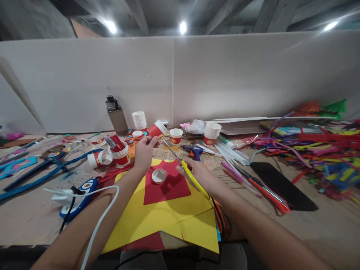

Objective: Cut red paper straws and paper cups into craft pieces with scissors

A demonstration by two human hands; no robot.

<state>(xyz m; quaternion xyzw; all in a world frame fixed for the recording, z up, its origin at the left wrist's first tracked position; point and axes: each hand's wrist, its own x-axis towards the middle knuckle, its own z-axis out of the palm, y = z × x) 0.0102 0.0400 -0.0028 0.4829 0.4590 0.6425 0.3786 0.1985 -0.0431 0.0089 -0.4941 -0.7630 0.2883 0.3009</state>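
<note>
My left hand point(144, 153) is closed, thumb and fingers pinching the lower edge of a tilted red-and-white paper cup point(156, 129). In my right hand point(198, 170) is a pair of scissors with yellow handles point(194, 180); the blades point up and left toward the cup. Below and between the hands, a small round white cup piece point(159, 176) rests on a sheet of red paper point(168, 191). That sheet lies on larger yellow paper point(140, 221). Just beyond the scissors sits a blue glue gun point(196, 153).
Stacked paper cups point(212, 133) and a single cup point(176, 136) stand behind. A cup holding pens point(120, 154) and a bottle point(116, 118) are to the left. Rightward lie a utility knife point(270, 195), a black phone point(284, 185) and colourful strips point(317, 153). A white cable point(104, 215) crosses my left forearm.
</note>
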